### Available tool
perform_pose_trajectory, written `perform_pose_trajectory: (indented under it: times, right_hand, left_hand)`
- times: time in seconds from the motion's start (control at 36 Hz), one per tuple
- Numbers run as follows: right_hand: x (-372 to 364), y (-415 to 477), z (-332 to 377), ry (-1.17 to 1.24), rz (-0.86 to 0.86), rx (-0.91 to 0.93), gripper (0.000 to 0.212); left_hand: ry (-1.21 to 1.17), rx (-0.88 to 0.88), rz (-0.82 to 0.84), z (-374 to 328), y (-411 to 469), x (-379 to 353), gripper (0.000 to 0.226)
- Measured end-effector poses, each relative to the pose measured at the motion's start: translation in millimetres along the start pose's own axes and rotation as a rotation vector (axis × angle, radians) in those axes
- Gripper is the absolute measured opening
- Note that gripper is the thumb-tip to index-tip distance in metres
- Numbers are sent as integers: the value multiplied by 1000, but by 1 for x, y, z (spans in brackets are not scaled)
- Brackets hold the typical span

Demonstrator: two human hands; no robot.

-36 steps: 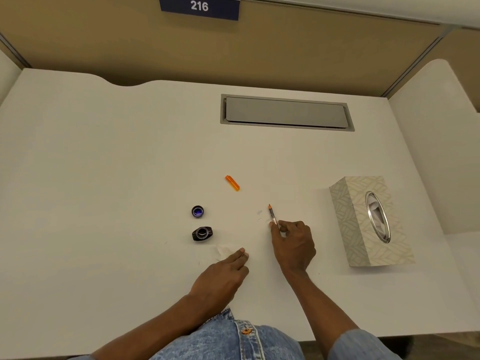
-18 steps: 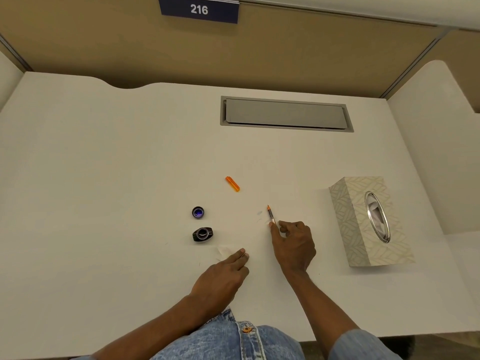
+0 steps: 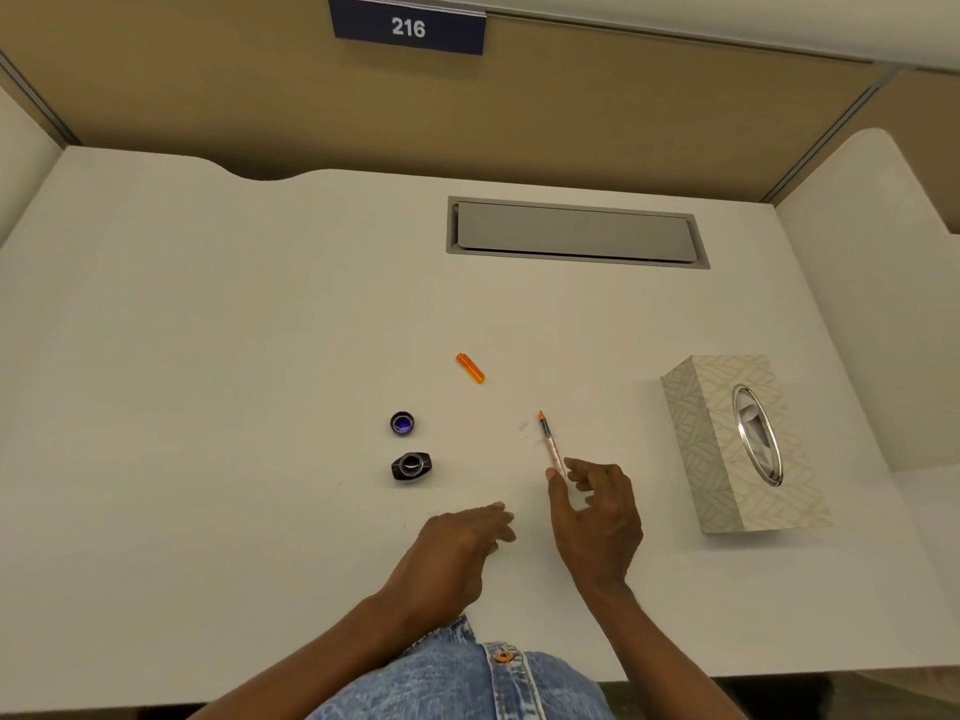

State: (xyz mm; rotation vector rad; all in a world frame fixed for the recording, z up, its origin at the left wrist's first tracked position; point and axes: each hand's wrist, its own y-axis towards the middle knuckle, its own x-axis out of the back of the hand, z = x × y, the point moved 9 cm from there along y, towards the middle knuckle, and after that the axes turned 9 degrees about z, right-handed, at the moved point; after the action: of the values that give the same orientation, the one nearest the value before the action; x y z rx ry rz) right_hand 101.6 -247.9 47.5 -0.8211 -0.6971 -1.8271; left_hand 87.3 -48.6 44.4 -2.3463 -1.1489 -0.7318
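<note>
An orange-tipped pen (image 3: 550, 441) lies on the white desk (image 3: 208, 356), tip pointing away from me. My right hand (image 3: 597, 517) is just behind it. Its fingers are spread and relaxed, and the pen's rear end sits between thumb tip and forefinger tip. The pen's orange cap (image 3: 470, 368) lies further back to the left. An open dark ink bottle (image 3: 411, 466) stands left of my hands, with its round lid (image 3: 402, 423) just behind it. My left hand (image 3: 462, 537) rests palm-down on the desk, blurred, fingers bent; whatever is under it is hidden.
A patterned tissue box (image 3: 717, 459) stands on the right of the desk. A grey cable flap (image 3: 574, 233) is set into the desk at the back. A tan partition with a sign reading 216 (image 3: 408, 27) closes off the rear. White side panels flank the desk.
My right hand has loosened its fingers around the pen, and more of the pen now shows. The pale tissue that showed by my left fingertips is no longer visible.
</note>
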Motion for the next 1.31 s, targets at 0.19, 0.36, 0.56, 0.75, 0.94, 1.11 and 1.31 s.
perform_pose_trajectory:
  times: [0.19, 0.36, 0.56, 0.75, 0.94, 1.11, 1.31]
  right_hand:
    - [-8, -33, 22, 352, 269, -52, 22]
    - [-18, -61, 67, 777, 513, -208, 20]
    - [-10, -81, 111, 960, 558, -283, 17]
    - [-11, -94, 136, 1001, 470, -391, 22]
    - [-21, -114, 155, 966, 417, -414, 17]
    - [-32, -132, 165, 1052, 434, -490, 16]
    - [-34, -152, 182, 928, 557, -416, 30]
  left_hand:
    - [-458, 99, -227, -34, -13, 54, 25]
    - [-772, 150, -258, -43, -22, 75, 20]
    - [-781, 159, -336, -31, -51, 97, 24]
    - [-313, 34, -394, -21, -84, 116, 42]
    - [167, -143, -320, -31, -112, 113, 59]
    - [67, -23, -239, -13, -135, 113, 95]
    - [148, -3, -439, -18, -163, 127, 56]
